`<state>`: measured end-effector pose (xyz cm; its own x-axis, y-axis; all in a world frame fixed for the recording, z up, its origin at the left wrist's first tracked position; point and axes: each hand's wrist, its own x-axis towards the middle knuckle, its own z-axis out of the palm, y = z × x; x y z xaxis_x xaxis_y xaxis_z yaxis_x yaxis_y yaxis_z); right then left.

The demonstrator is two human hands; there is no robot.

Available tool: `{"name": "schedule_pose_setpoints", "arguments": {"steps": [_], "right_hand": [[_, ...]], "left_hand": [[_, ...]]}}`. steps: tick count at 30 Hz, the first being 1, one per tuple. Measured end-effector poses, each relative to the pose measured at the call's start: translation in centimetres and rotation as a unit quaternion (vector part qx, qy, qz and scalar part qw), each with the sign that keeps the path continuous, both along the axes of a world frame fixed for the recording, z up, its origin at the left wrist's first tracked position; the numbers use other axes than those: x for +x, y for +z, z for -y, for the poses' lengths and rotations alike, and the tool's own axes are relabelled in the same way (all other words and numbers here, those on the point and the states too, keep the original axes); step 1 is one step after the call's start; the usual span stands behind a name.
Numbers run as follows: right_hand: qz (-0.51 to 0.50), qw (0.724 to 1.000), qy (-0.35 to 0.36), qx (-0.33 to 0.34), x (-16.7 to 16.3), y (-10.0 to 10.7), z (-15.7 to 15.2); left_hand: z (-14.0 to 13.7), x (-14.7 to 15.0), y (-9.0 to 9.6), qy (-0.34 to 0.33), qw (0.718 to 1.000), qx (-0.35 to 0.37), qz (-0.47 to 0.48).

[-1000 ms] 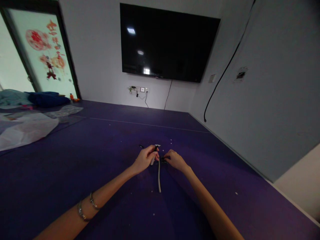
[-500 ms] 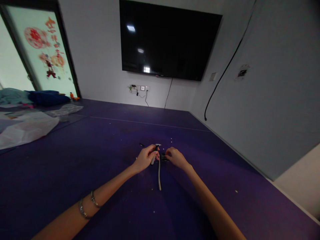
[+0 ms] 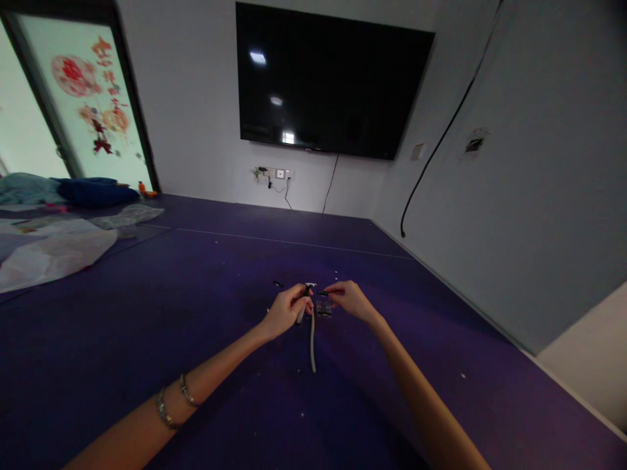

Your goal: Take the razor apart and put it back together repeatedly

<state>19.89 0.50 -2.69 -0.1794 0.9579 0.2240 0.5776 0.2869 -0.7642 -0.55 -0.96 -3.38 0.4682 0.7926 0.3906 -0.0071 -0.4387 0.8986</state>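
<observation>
My left hand [image 3: 289, 307] is closed around a small T-shaped handle [image 3: 307, 290], which looks like a razor with a white crosspiece, a black neck and a grey lower end. Below those fingers a slim grey, slightly curved rod or cord [image 3: 313, 346] reaches toward me; whether it is held or joined on is hidden. Pinched in my right hand [image 3: 349, 299] is a small flat black piece [image 3: 322, 292], just right of the handle's top and apart from it. Under it lies a clear compartmented plastic case [image 3: 324, 309] with dark parts in it.
Another small black piece [image 3: 278, 284] lies on the purple surface [image 3: 220, 365], among scattered white bits. Plastic sheeting [image 3: 59, 254] and dark blue cloth [image 3: 95, 192] lie at the left. A television [image 3: 333, 81] hangs on the far wall; a black cable [image 3: 441, 137] dangles at right.
My right hand has lifted up and away from the clear case with the black piece in its fingers, uncovering the case. My left hand has stayed nearly still.
</observation>
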Motion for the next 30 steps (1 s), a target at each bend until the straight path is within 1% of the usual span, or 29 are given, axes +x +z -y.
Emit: {"name": "schedule_pose_setpoints", "arguments": {"steps": [5,9,12,15,19,22,25,30], "right_hand": [[0.001,1.0,0.007,0.024,0.0,0.7,0.3],[-0.028,0.999,0.005,0.025,-0.3,1.4,0.6],[-0.051,0.998,0.015,0.031,-0.6,2.3,1.1],[-0.075,0.996,0.035,0.04,-1.1,3.4,1.9],[-0.094,0.992,0.07,0.049,-1.5,4.7,3.1],[-0.091,0.99,0.093,0.055,-1.8,5.5,3.8],[-0.079,0.99,0.106,0.056,-1.9,6.0,4.3],[-0.065,0.99,0.112,0.064,-2.0,6.5,4.7]], "left_hand": [[0.1,0.0,0.0,0.007,1.0,-0.004,0.002],[0.3,0.3,-0.4,0.011,1.0,-0.006,0.009],[0.7,0.6,-0.6,0.019,1.0,-0.008,0.013],[1.3,0.7,-0.8,0.041,0.999,0.01,0.0],[2.1,0.7,-0.7,0.092,0.992,0.071,-0.049],[2.3,0.7,-0.6,0.114,0.985,0.106,-0.071],[2.3,0.7,-0.7,0.12,0.984,0.113,-0.073],[2.2,0.7,-1.0,0.116,0.986,0.099,-0.072]]}}
